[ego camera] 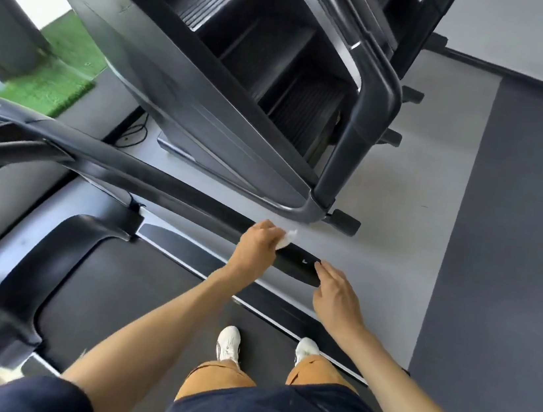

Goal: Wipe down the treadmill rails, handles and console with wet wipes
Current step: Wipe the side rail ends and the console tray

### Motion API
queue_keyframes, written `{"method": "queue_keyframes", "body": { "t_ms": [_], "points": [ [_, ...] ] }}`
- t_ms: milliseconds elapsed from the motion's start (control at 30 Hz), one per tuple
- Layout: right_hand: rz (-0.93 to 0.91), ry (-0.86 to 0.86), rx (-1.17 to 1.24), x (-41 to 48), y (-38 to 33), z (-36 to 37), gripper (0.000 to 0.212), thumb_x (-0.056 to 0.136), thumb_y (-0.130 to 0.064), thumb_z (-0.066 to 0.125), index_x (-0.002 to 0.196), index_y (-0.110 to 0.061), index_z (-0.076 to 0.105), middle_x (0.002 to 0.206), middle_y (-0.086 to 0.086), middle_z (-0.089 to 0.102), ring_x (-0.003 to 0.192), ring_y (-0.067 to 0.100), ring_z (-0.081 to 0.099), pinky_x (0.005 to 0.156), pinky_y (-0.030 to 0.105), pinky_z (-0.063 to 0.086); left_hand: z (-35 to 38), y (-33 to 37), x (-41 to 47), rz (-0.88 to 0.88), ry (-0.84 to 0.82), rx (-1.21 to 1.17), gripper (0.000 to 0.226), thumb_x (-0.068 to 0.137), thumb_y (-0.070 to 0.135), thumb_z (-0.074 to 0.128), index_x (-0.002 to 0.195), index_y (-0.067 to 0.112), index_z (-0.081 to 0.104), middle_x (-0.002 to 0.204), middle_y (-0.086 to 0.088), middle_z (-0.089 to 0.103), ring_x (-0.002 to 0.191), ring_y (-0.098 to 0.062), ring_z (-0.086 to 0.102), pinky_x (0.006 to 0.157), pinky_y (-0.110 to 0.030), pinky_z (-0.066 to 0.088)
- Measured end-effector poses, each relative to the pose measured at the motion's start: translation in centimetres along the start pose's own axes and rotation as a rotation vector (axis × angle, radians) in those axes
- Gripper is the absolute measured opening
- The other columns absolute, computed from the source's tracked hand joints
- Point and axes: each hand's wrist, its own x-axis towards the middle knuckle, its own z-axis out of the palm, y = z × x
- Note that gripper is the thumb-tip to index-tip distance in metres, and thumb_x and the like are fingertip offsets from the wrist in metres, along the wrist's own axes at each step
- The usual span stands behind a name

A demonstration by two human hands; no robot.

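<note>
Grey floor [420, 191] w/ treadmill [148, 293] & stair machine [247, 64] side by side; green turf [62, 78], black cable [133, 135] beyond.

Two hands [253, 252] [337, 297], one wipe [288, 239], two shoes [228, 342] [307, 347].

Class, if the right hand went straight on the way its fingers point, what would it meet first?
The treadmill handrail: the right hand seems almost on its end, though depth is unclear.

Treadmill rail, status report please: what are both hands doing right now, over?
Left hand grips wet wipe on the rail. Right hand open, fingertips at rail end. Nothing blocking the rail.
</note>
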Motion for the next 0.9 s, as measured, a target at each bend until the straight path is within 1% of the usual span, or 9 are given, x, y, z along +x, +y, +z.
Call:
{"method": "queue_keyframes", "body": {
  "t_ms": [67,133,267,367,467,533,633,700,900],
  "points": [
    [-0.015,-0.026,0.003,0.1,0.1,-0.3,0.051,0.096,-0.004,0.041,0.146,-0.005,0.033,0.152,0.007,0.033,0.140,0.019,0.030,0.112,0.024,0.025,-3.2,-1.2,1.5,-0.119,0.209,0.019,0.034,0.082,-0.019,0.047,0.097,-0.001,0.071,0.088,-0.017,0.059,0.079,-0.032,0.054,0.066,-0.032,0.037],
    [-0.035,-0.052,-0.013,0.3,0.4,-0.4,0.052,0.096,-0.004,0.041,0.147,-0.006,0.032,0.154,0.005,0.031,0.141,0.018,0.028,0.112,0.024,0.025,-5.3,-2.9,2.7,-0.270,0.303,0.109,0.037,0.083,-0.019,0.043,0.106,-0.004,0.068,0.096,-0.020,0.058,0.089,-0.035,0.053,0.069,-0.033,0.035],
    [-0.064,-0.102,-0.031,0.4,1.1,-0.8,0.053,0.096,-0.006,0.041,0.148,-0.009,0.029,0.156,0.004,0.027,0.142,0.016,0.025,0.112,0.023,0.024,-2.2,-2.6,1.4,-0.358,0.246,0.170,0.037,0.075,-0.020,0.044,0.101,-0.006,0.066,0.098,-0.022,0.057,0.093,-0.038,0.052,0.067,-0.032,0.032],
    [-0.080,-0.108,-0.027,0.5,1.4,-1.0,0.054,0.095,-0.006,0.043,0.148,-0.010,0.031,0.155,0.003,0.029,0.142,0.016,0.028,0.113,0.025,0.025,2.2,1.1,-0.6,-0.246,0.124,0.093,0.041,0.066,-0.021,0.045,0.095,-0.003,0.068,0.089,-0.020,0.060,0.085,-0.036,0.053,0.067,-0.031,0.037],
    [-0.073,-0.115,-0.004,1.0,1.7,-1.6,0.055,0.092,-0.005,0.045,0.146,-0.012,0.037,0.152,0.002,0.035,0.138,0.016,0.035,0.112,0.025,0.028,3.8,3.2,-1.5,-0.044,-0.025,0.024,0.033,0.067,-0.021,0.050,0.083,-0.002,0.071,0.078,-0.017,0.062,0.074,-0.035,0.057,0.064,-0.039,0.050],
    [-0.089,-0.137,0.013,1.3,2.1,-2.0,0.053,0.092,-0.004,0.045,0.144,-0.012,0.040,0.151,0.002,0.038,0.137,0.016,0.037,0.111,0.024,0.027,2.5,2.8,-1.1,-0.026,0.022,-0.017,0.027,0.074,-0.019,0.053,0.083,-0.001,0.071,0.077,-0.015,0.061,0.073,-0.032,0.056,0.063,-0.038,0.048],
    [-0.128,-0.160,0.021,1.2,2.5,-2.2,0.052,0.092,-0.002,0.044,0.144,-0.010,0.041,0.152,0.002,0.037,0.137,0.016,0.038,0.111,0.024,0.028,-1.6,0.5,0.8,-0.273,0.284,0.000,0.025,0.086,-0.013,0.046,0.094,-0.004,0.069,0.087,-0.015,0.057,0.084,-0.029,0.051,0.069,-0.032,0.036],
    [-0.148,-0.175,0.012,1.0,2.6,-2.2,0.053,0.092,-0.003,0.043,0.144,-0.011,0.040,0.153,0.001,0.034,0.138,0.016,0.037,0.110,0.024,0.028,-3.4,-1.2,1.9,-0.438,0.355,0.055,0.031,0.082,-0.017,0.041,0.098,-0.007,0.066,0.095,-0.019,0.057,0.094,-0.034,0.051,0.071,-0.030,0.032],
    [-0.121,-0.185,0.223,0.9,3.5,-2.4,0.050,0.092,0.004,0.043,0.140,-0.008,0.045,0.149,0.004,0.040,0.137,0.018,0.038,0.110,0.017,0.025,2.7,2.6,0.1,-0.383,0.223,0.158,0.031,0.070,-0.023,0.050,0.092,-0.007,0.066,0.086,-0.020,0.057,0.078,-0.034,0.050,0.062,-0.033,0.031]
  ]
}}
